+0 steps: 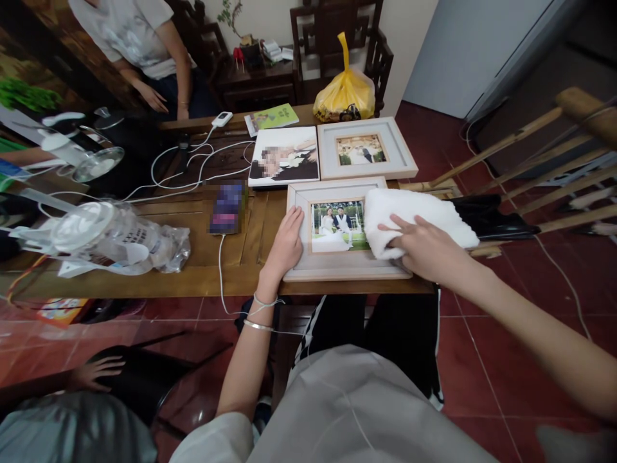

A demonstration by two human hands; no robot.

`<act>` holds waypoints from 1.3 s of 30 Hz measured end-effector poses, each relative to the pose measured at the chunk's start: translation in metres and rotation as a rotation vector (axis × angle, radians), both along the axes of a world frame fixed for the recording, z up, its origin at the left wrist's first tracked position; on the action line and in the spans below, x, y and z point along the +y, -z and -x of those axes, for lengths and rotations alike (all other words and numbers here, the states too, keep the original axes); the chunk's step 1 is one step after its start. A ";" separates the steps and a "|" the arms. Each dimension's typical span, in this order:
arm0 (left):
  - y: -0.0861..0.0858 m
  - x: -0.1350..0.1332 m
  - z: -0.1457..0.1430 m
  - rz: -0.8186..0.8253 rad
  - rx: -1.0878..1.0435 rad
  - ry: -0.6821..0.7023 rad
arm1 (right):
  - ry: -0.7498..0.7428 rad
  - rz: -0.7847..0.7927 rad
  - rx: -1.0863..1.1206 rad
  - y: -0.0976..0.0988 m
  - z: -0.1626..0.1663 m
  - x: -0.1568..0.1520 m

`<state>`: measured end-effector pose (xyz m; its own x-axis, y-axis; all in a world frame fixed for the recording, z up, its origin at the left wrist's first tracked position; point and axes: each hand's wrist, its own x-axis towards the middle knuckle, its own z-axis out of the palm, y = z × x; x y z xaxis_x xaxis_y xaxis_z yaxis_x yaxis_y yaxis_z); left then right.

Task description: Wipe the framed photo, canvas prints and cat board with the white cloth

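A picture frame (299, 265) with a pale wide border lies flat at the table's near edge, with a photo of two people in wedding clothes inside. My left hand (288, 243) grips its left side, the fingers laid over the border. Bunched under my right hand (418, 247) is a folded white towel (424, 212), which covers the right part of the frame and hangs past it. Just behind lie a second picture frame (405, 157) with a smaller photo and a white-edged photo panel (284, 138).
A phone (226, 209) on a charging cable lies left of the frame. Farther left stand a plastic-wrapped cup (120, 231) and a dark kettle (113, 138). A yellow bag (346, 96) and green booklet (272, 119) sit at the back. Two other people are nearby, and a wooden chair (520, 148) stands right.
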<state>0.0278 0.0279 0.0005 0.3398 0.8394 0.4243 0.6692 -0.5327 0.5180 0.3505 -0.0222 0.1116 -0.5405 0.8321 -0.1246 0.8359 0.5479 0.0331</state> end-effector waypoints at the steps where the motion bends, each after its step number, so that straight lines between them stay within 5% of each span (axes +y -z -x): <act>1: 0.000 0.000 0.000 0.005 -0.007 0.001 | -0.014 -0.008 0.008 0.002 -0.002 0.000; 10: 0.004 -0.001 -0.006 -0.031 -0.055 -0.053 | -0.073 0.035 0.096 0.008 -0.007 -0.056; 20: -0.011 0.001 -0.012 0.247 -0.205 -0.146 | -0.321 0.116 0.174 0.019 0.119 -0.034; 25: -0.012 -0.003 -0.013 0.223 -0.284 -0.106 | -0.255 0.029 0.196 0.029 0.149 -0.006; 30: -0.010 -0.006 -0.012 0.140 -0.141 -0.077 | -0.094 0.017 0.187 0.011 0.119 0.058; 33: -0.009 -0.005 -0.013 0.086 -0.030 -0.085 | -0.015 -0.163 0.316 -0.008 0.075 0.088; 36: -0.005 -0.004 -0.011 0.034 0.015 -0.083 | -0.016 -0.355 0.348 -0.015 0.038 0.101; 39: -0.001 -0.002 -0.007 0.003 0.010 -0.068 | -0.067 -0.363 0.184 -0.002 0.027 0.098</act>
<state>0.0353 0.0259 0.0011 0.2861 0.8618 0.4188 0.7093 -0.4844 0.5122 0.3231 0.0761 0.1140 -0.5809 0.7662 0.2746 0.8086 0.5818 0.0873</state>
